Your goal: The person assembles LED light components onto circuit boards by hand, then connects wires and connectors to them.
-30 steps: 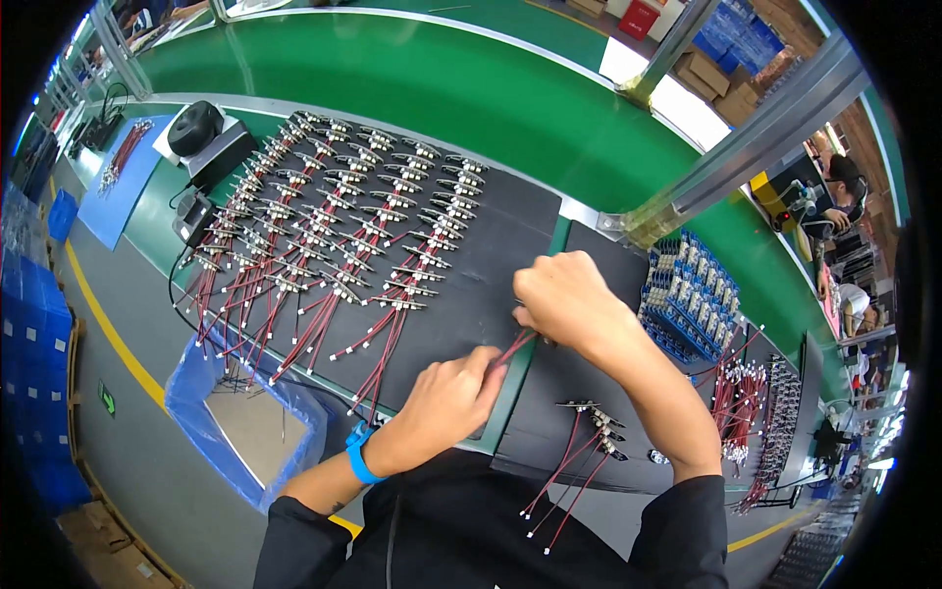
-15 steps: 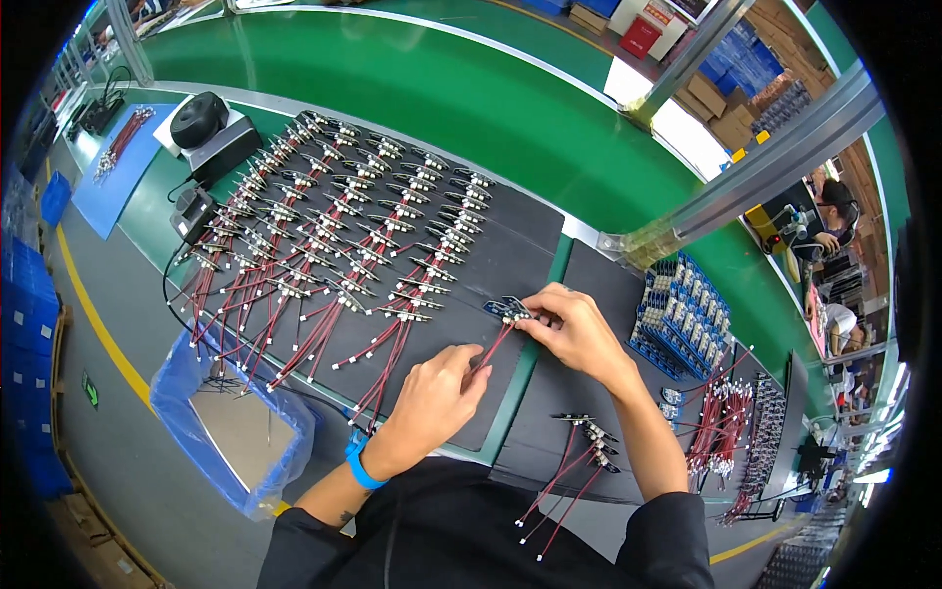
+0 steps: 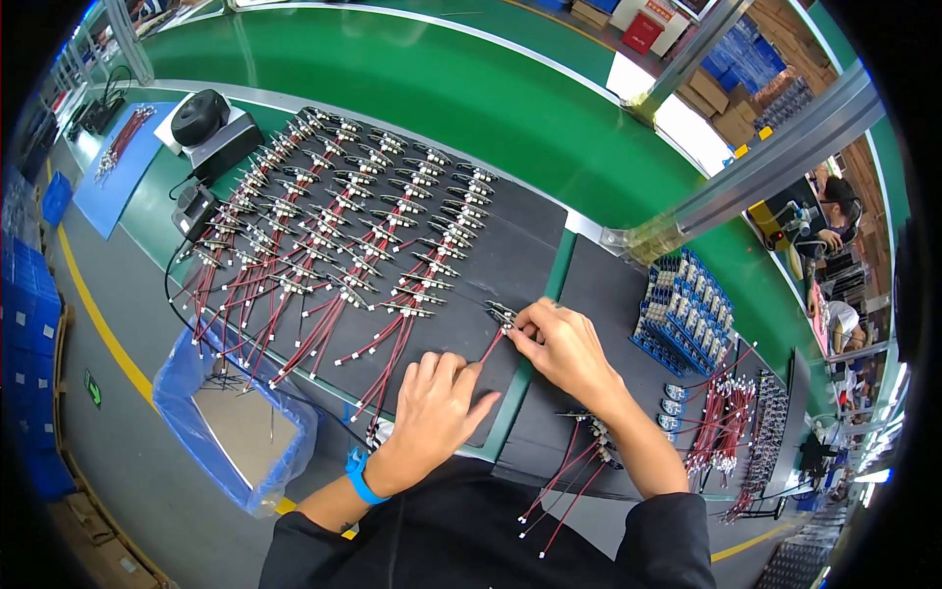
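My right hand [image 3: 564,348] pinches a small circuit board [image 3: 500,314] by its near right edge, with thumb and forefinger together above the black mat [image 3: 510,245]. Red wires [image 3: 493,346] run from this board toward my left hand [image 3: 440,402]. That hand is open, its thumb spread from the curved fingers and its fingertips at the wires; whether they touch is unclear. To the left, rows of similar boards [image 3: 358,201] with red wires cover the mat. Under my right forearm lie a few more wired boards [image 3: 597,437], partly hidden.
Stacked blue circuit boards [image 3: 682,314] stand to the right, beside a heap of red wires [image 3: 724,422]. A blue bin with a plastic liner [image 3: 294,442] sits below the left table edge. A metal post [image 3: 756,162] rises at the far right. Another person [image 3: 836,211] works beyond it.
The board in my right hand has tilted and shifted slightly down and left. My left hand has moved a little, its thumb now farther from the fingers. More small boards show by the blue stack.
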Available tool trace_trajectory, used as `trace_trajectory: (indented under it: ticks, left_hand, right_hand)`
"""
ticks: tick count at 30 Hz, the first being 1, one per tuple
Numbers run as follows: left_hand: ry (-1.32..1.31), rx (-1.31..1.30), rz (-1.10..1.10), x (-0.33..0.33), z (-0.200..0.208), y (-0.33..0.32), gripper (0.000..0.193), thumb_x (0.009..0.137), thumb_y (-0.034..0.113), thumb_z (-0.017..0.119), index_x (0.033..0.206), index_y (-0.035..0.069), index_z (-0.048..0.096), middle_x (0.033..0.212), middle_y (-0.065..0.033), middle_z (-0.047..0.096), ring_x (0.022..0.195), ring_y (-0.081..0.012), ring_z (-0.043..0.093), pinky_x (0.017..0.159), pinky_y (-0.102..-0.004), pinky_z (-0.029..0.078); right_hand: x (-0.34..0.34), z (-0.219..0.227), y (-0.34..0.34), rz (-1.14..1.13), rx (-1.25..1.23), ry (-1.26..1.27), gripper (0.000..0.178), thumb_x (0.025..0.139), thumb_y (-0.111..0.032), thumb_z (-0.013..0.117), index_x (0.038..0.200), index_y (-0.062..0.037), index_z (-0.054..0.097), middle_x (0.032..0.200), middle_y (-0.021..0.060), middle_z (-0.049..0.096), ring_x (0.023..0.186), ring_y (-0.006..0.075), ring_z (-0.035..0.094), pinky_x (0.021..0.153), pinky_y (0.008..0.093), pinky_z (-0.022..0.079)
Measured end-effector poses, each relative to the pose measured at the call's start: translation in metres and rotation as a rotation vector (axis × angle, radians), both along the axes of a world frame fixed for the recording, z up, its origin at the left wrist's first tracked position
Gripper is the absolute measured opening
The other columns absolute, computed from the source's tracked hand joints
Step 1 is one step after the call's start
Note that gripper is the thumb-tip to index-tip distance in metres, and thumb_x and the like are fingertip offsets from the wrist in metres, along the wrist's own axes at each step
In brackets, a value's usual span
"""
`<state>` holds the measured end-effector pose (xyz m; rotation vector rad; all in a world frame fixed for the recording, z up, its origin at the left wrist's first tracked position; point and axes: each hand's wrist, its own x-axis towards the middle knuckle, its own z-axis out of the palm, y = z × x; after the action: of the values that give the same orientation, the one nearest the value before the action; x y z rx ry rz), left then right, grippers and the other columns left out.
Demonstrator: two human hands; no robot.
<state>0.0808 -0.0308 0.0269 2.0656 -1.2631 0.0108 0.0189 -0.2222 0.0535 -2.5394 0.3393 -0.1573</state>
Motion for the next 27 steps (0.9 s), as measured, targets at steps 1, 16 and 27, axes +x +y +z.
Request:
trace_trajectory:
  ticks: [1,16,27]
  left_hand:
    - [0.001,0.011,0.007,-0.001,-0.002,-0.001,0.027,0.074,0.017,0.071,0.096,0.003,0.063,0.085,-0.0061,0.054,0.081,-0.0231,0.050,0.067,-0.0355,0.038]
    - [0.094,-0.219,0.071,0.009,-0.008,-0.005,0.020,0.071,0.005,0.071,0.090,0.004,0.064,0.087,-0.0082,0.057,0.079,-0.0259,0.054,0.068,-0.0363,0.042]
    - [0.092,-0.456,-0.061,0.012,-0.013,-0.001,0.024,0.065,-0.004,0.070,0.087,0.005,0.065,0.086,-0.0069,0.058,0.077,-0.0265,0.056,0.065,-0.0345,0.046]
  right_hand:
    - [0.001,0.002,0.003,-0.002,0.000,0.001,0.017,0.075,-0.009,0.070,0.087,-0.0002,0.060,0.078,0.0111,0.061,0.070,0.0272,0.061,0.064,0.0360,0.049]
    - [0.013,0.005,-0.025,0.160,-0.069,-0.177,0.009,0.074,-0.004,0.068,0.081,0.0013,0.066,0.084,0.0122,0.066,0.080,0.0294,0.063,0.072,0.0364,0.049]
    - [0.089,0.014,-0.117,0.124,-0.155,-0.073,0.013,0.075,-0.012,0.066,0.082,-0.0009,0.067,0.086,0.0150,0.065,0.083,0.0323,0.062,0.073,0.0395,0.048]
